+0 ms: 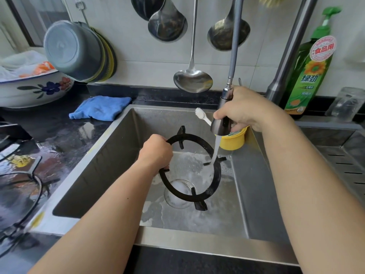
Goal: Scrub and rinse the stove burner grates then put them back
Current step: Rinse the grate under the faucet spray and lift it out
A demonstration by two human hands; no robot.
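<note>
- The black ring grate [197,169] is tilted over the sink [102,165], wet under running water.
- Left hand [156,151] grips its rim at 9 o'clock.
- Right hand [243,109] holds the sprayer [222,119] and a toothbrush [201,115], handle hidden.

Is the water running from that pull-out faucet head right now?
Yes, on. A white stream pours from the sprayer head in the right hand onto the black burner grate.

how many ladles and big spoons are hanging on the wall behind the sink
4: two overlapping spoons at top centre, one ladle hanging lowest, one spoon behind the hose. Others may hang above the frame.
</note>
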